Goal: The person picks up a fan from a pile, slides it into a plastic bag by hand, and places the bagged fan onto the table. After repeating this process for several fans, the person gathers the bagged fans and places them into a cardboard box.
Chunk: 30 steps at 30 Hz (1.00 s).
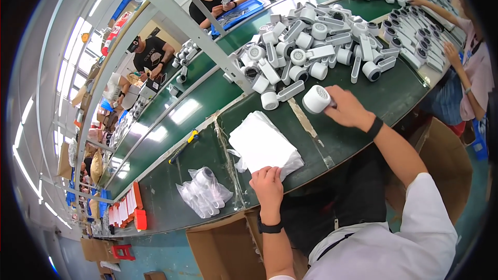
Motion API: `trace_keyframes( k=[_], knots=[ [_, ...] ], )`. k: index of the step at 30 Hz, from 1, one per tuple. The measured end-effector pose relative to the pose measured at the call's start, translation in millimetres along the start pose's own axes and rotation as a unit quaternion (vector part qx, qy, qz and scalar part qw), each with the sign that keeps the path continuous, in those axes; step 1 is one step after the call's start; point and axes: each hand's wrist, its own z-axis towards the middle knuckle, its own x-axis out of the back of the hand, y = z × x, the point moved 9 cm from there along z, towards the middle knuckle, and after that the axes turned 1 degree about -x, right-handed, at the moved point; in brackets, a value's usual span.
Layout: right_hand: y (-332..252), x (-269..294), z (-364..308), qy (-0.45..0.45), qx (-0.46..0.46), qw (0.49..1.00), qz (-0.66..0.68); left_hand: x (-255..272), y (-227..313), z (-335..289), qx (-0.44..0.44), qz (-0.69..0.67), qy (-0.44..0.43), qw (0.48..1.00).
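My right hand (350, 108) grips a white handheld fan (315, 100) with a round grilled head, held just above the green table; its handle is mostly hidden by my hand. Pinched at the near edge of a stack of thin white plastic bags (263, 142), the fingers of my left hand (267, 186) are closed on the bag material. Beyond both hands lies a large heap of similar white fans (316, 33), heads and handles pointing every way. To the left of the stack, several fans in clear bags (204, 192) rest together near the table's front edge.
A yellow and black utility knife (183, 146) lies left of the stack. Farther left stands an orange-red bin (139, 202) holding white cards. Open cardboard boxes (223, 246) sit below the table. A metal frame post (207, 46) rises behind it. Co-workers handle fans opposite and at right.
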Motion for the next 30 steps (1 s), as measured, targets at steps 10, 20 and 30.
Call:
trace_keyframes(
  k=[10, 20, 30],
  knots=[
    [-39, -106, -98, -0.12, -0.218, 0.851, 0.462, 5, -4, 14, 0.052, -0.03, 0.007, 0.998],
    [-53, -149, -90, 0.066, -0.182, 0.899, 0.393, -1, 0, 17, 0.086, -0.116, 0.01, 0.989],
    [-50, -135, -83, 0.111, -0.2, 0.898, 0.376, 6, -40, 7, 0.241, -0.21, 0.096, 0.943]
  ],
)
